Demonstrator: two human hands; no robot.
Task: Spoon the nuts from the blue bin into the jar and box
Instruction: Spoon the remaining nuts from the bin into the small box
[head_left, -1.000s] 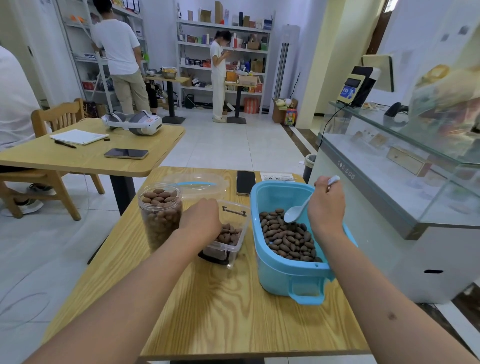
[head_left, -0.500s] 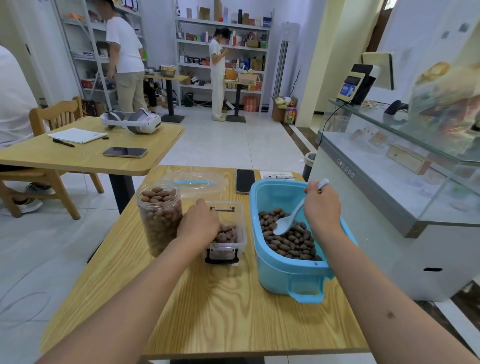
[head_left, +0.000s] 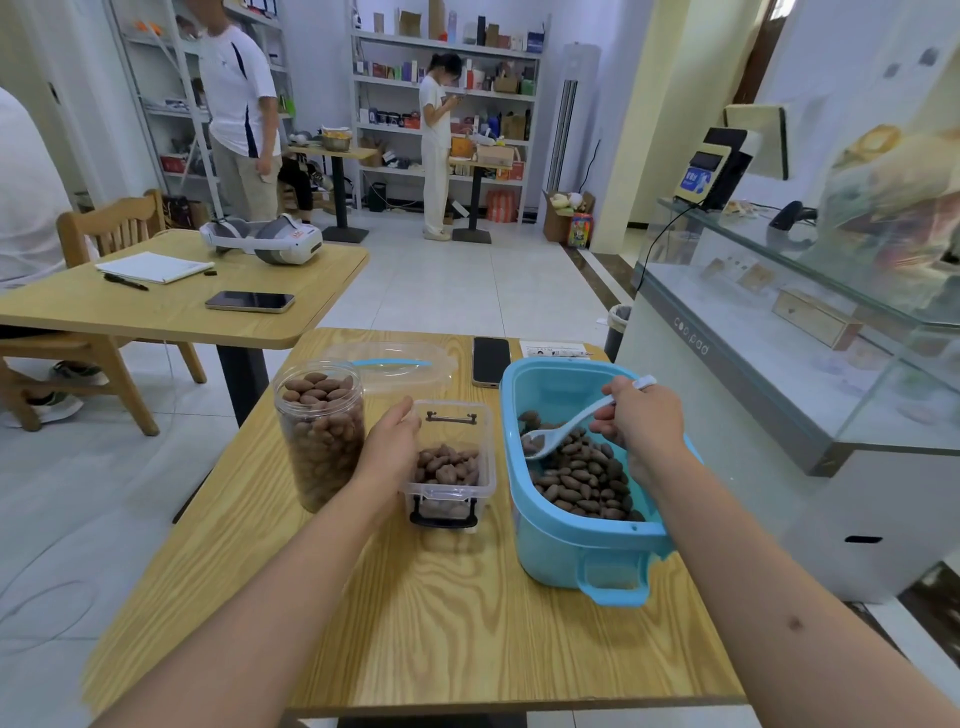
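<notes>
On the wooden desk (head_left: 431, 613): full jar (head_left: 320, 431) at left, clear box (head_left: 451, 457) just beside it, blue bin (head_left: 582, 545) of nuts (head_left: 587, 480) at right. Left hand (head_left: 390, 452) curled against the box's left wall, gripping it. Right hand (head_left: 641, 421) clamped on the white spoon (head_left: 563, 434), bowl down among the nuts.

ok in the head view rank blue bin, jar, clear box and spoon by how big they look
1. blue bin
2. jar
3. clear box, near the jar's size, so unsure
4. spoon
</notes>
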